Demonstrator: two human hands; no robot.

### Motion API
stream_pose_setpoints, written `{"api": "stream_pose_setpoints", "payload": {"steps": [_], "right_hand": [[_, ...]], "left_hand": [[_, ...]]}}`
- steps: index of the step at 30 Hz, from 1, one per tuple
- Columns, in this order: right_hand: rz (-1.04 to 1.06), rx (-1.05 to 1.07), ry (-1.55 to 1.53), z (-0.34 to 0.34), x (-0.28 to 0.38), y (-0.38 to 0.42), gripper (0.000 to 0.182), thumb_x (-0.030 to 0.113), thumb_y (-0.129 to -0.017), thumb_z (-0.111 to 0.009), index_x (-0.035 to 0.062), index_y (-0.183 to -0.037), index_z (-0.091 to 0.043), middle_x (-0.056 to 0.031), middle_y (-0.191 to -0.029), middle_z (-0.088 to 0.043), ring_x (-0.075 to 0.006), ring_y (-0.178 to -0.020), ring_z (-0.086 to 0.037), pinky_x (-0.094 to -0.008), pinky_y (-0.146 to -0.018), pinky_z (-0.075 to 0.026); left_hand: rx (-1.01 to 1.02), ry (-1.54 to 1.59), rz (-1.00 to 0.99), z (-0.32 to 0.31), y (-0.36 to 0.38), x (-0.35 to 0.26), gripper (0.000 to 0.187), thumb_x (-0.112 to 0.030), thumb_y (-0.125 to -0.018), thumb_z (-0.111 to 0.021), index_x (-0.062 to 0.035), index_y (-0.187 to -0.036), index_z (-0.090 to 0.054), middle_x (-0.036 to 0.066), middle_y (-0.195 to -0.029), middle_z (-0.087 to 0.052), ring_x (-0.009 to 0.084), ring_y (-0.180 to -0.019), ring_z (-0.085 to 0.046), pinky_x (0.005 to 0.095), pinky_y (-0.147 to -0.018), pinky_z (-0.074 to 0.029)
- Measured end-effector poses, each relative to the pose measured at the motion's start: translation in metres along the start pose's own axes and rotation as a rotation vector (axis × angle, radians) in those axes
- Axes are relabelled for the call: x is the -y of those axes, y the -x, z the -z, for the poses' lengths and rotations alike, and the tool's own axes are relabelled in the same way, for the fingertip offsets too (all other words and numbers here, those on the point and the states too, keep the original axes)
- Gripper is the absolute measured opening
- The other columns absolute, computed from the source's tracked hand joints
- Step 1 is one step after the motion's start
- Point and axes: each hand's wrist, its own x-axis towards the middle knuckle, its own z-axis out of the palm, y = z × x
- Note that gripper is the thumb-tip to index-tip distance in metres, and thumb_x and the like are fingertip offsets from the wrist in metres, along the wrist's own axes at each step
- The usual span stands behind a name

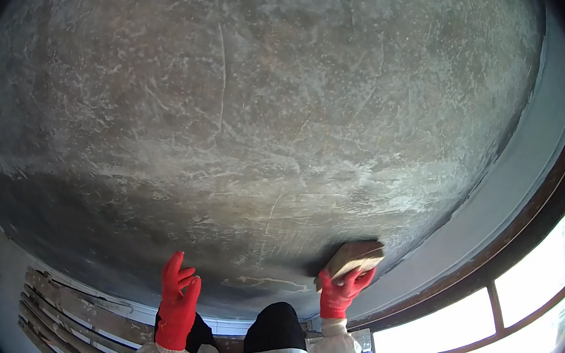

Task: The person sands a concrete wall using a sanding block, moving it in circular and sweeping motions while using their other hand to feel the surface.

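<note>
While holding the wooden-looking block (359, 257) in the red-gloved right hand (342, 294), has the fingers closed around its near side, presumably to leave the far face free to lie along the mottled grey surface (236, 89). Holds the block low and to the right, near the pale border strip (480, 225), apparently against the surface, but cannot tell how firmly. Holds the red-gloved left hand (178, 300) well apart from it, with fingers loosely spread and half bent, gripping nothing, perhaps for balance. Has both forearms raised beside the dark-clad knees (276, 331), likely for reaching the surface from close by.
</note>
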Motion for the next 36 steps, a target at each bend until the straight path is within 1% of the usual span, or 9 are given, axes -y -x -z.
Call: {"api": "stream_pose_setpoints", "payload": {"steps": [3,8,11,15,19,24,29,32,36], "right_hand": [[-0.014,-0.051,-0.126,-0.021,0.036,-0.016,0.1,0.032,-0.071,-0.082,0.0284,-0.153,-0.025,-0.0291,-0.151,-0.022,-0.0492,-0.135,-0.032,-0.0544,-0.106,-0.033],[0.09,-0.215,-0.062,0.024,0.099,-0.217,0.094,0.026,-0.06,-0.088,0.0119,-0.142,-0.046,-0.028,-0.146,-0.031,-0.046,-0.128,-0.042,-0.0473,-0.103,-0.04],[0.108,-0.286,-0.088,0.03,0.115,-0.265,0.093,0.032,-0.065,-0.087,0.0126,-0.145,-0.044,-0.029,-0.148,-0.03,-0.0466,-0.13,-0.041,-0.0477,-0.105,-0.039],[0.151,-0.176,0.052,0.014,0.084,-0.184,0.096,0.035,-0.072,-0.08,0.0165,-0.152,-0.03,-0.0364,-0.149,-0.021,-0.0547,-0.134,-0.03,-0.0582,-0.106,-0.033],[0.074,0.066,-0.052,-0.016,0.04,-0.01,0.112,0.036,-0.064,-0.084,0.0209,-0.155,-0.02,-0.0343,-0.152,-0.013,-0.0561,-0.137,-0.024,-0.0605,-0.107,-0.03],[0.152,-0.028,-0.075,-0.009,0.09,-0.076,0.113,0.036,-0.059,-0.087,0.0289,-0.153,-0.024,-0.0337,-0.152,-0.014,-0.0546,-0.135,-0.029,-0.0609,-0.104,-0.034],[0.165,-0.157,-0.093,0.02,0.174,-0.235,0.103,0.035,-0.052,-0.093,0.0167,-0.142,-0.046,-0.0309,-0.149,-0.025,-0.0492,-0.127,-0.039,-0.0543,-0.099,-0.041],[0.181,-0.184,-0.054,0.013,0.173,-0.224,0.107,0.037,-0.053,-0.092,0.0173,-0.146,-0.041,-0.0326,-0.149,-0.024,-0.0511,-0.129,-0.037,-0.0561,-0.101,-0.039],[0.116,-0.075,-0.082,-0.023,0.124,-0.077,0.115,0.045,-0.057,-0.09,0.0273,-0.152,-0.026,-0.0377,-0.15,-0.014,-0.0552,-0.135,-0.028,-0.0601,-0.104,-0.035]], "left_hand": [[0.021,-0.093,-0.082,0.024,-0.022,-0.007,0.058,-0.007,-0.093,-0.06,-0.0096,-0.146,-0.036,0.012,-0.145,-0.038,0.0224,-0.112,-0.056,0.0332,-0.091,-0.05],[-0.008,-0.052,-0.052,0.009,-0.014,-0.02,0.054,-0.005,-0.094,-0.057,-0.0097,-0.145,-0.04,0.007,-0.145,-0.04,0.0183,-0.112,-0.057,0.0322,-0.093,-0.049],[-0.018,-0.007,-0.053,0.003,-0.009,-0.021,0.054,-0.006,-0.095,-0.057,-0.0099,-0.145,-0.039,0.007,-0.145,-0.039,0.0187,-0.112,-0.057,0.0321,-0.093,-0.048],[-0.031,-0.016,-0.079,0.006,0.001,-0.01,0.056,-0.007,-0.094,-0.059,-0.0084,-0.145,-0.037,0.011,-0.144,-0.04,0.0222,-0.111,-0.057,0.0337,-0.091,-0.05],[0.012,-0.044,-0.058,0.004,0.01,-0.01,0.057,-0.006,-0.092,-0.062,-0.0071,-0.144,-0.038,0.013,-0.142,-0.042,0.0232,-0.111,-0.058,0.0346,-0.092,-0.05],[0.143,-0.097,-0.16,-0.012,0.007,-0.02,0.057,-0.007,-0.091,-0.063,-0.0053,-0.143,-0.039,0.015,-0.14,-0.042,0.025,-0.111,-0.058,0.0361,-0.094,-0.049],[0.185,-0.073,-0.183,-0.027,0.005,-0.029,0.058,-0.008,-0.091,-0.064,-0.0049,-0.143,-0.038,0.017,-0.14,-0.041,0.0268,-0.113,-0.058,0.0372,-0.095,-0.049],[0.17,-0.05,-0.168,-0.026,0.011,-0.024,0.058,-0.009,-0.091,-0.064,-0.0051,-0.143,-0.038,0.017,-0.14,-0.041,0.0267,-0.113,-0.058,0.0374,-0.095,-0.049],[0.167,-0.059,-0.164,-0.022,0.023,-0.009,0.057,-0.009,-0.091,-0.065,-0.0052,-0.142,-0.04,0.017,-0.139,-0.042,0.0264,-0.111,-0.059,0.0371,-0.094,-0.049]]}}
